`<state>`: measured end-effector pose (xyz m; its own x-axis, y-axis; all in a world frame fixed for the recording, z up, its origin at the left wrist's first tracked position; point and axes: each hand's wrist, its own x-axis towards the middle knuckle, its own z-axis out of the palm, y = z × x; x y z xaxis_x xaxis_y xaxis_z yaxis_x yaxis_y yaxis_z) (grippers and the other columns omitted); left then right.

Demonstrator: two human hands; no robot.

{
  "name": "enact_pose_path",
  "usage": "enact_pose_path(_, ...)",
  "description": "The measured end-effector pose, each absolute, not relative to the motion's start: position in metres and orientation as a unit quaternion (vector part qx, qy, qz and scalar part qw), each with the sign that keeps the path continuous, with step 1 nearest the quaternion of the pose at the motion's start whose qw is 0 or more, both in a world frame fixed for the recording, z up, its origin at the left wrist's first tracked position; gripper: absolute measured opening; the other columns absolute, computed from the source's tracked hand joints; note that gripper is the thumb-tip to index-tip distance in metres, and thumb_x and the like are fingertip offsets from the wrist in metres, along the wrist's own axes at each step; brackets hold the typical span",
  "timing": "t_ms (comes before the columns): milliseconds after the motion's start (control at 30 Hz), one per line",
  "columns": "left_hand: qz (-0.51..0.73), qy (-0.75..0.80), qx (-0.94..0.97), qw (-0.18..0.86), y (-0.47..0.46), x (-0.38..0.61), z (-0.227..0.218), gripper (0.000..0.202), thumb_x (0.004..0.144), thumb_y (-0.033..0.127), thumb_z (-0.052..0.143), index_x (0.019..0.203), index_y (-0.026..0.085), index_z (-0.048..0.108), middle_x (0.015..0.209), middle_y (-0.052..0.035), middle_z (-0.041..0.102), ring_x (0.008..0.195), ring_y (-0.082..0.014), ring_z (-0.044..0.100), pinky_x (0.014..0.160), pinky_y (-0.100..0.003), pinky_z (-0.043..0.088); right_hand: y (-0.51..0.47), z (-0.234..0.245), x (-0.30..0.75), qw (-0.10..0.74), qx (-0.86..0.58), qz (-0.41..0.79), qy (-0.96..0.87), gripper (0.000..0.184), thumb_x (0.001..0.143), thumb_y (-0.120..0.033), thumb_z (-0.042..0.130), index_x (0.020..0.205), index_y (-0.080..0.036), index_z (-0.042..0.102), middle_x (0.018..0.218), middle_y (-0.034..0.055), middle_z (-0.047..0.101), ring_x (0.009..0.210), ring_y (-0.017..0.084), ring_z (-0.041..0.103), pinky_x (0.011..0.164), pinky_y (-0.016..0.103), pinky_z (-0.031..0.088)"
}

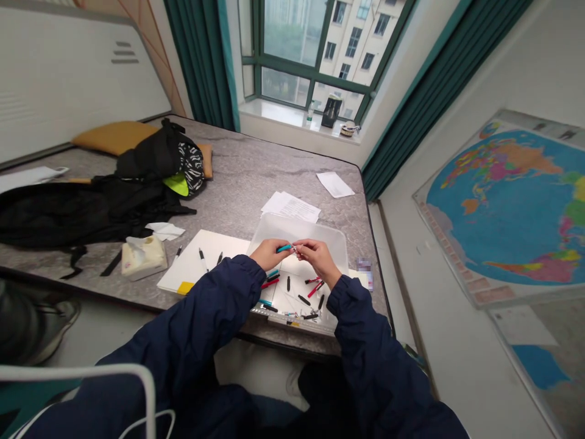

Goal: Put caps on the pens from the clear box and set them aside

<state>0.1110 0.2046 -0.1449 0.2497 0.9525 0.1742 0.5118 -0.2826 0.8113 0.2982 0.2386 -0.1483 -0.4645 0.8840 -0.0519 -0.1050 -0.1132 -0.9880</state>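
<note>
Above a translucent plastic box (339, 239), my left hand (265, 254) is closed round a teal pen barrel (284, 248) that points right. At the barrel's right end my right hand (317, 256) pinches with thumb and fingertips; the small piece between them is too small to make out. Loose pen parts lie in the box under my hands: red pieces (315, 289), black pieces (304, 299) and teal pieces (265, 302). Small shiny bits (291, 314) are scattered along its near side.
Left of the box, a white board or paper stack (173, 277) carries several pens (203, 260). Farther left are a tissue pack (144, 258) and a black bag (91, 204). Papers (295, 207) lie behind the box. The table's right edge (375, 244) runs near the wall.
</note>
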Motion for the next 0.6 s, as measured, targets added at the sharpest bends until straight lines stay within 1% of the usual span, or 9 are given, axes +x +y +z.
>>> enact_pose_path(100,0.348,0.506,0.719,0.325,0.2054,0.1110,-0.1460,0.037,0.084,0.046,0.051,0.075,0.015,0.069,0.059,0.0023,0.052,0.059,-0.0115,0.043,0.058,-0.022,0.033,0.2373,-0.1504,0.2974,0.364,-0.347,0.668,-0.549,0.031,0.071,-0.037,0.072,0.093,-0.016,0.072,0.081,0.0053,0.070,0.066,0.010,0.060,0.065,0.025,0.050)
enact_pose_path(233,0.339,0.506,0.722,0.328,0.2048,0.1115,-0.1465,0.038,0.085,0.046,0.050,0.081,0.014,0.070,0.062,0.0018,0.054,0.062,-0.0120,0.045,0.061,-0.022,0.035,0.2364,-0.1521,0.2968,0.362,-0.355,0.667,-0.546,0.034,0.071,-0.041,0.072,0.093,-0.015,0.072,0.082,0.0059,0.070,0.068,0.011,0.060,0.065,0.026,0.050)
enact_pose_path(433,0.329,0.512,0.726,0.321,0.2035,0.1123,-0.1445,0.039,0.086,0.045,0.048,0.083,0.012,0.069,0.065,0.0012,0.057,0.064,-0.0129,0.047,0.063,-0.023,0.036,0.2369,-0.1529,0.2960,0.359,-0.354,0.660,-0.557,0.036,0.069,-0.040,0.075,0.096,-0.017,0.072,0.078,0.0031,0.068,0.065,0.010,0.057,0.065,0.026,0.049)
enact_pose_path(600,0.321,0.511,0.734,0.311,0.2055,0.1119,-0.1471,0.037,0.087,0.043,0.046,0.084,0.014,0.068,0.064,0.0021,0.055,0.063,-0.0121,0.046,0.062,-0.023,0.035,0.2374,-0.1513,0.2953,0.356,-0.357,0.647,-0.572,0.037,0.069,-0.042,0.074,0.094,-0.016,0.071,0.075,0.0022,0.065,0.064,0.010,0.057,0.063,0.025,0.049)
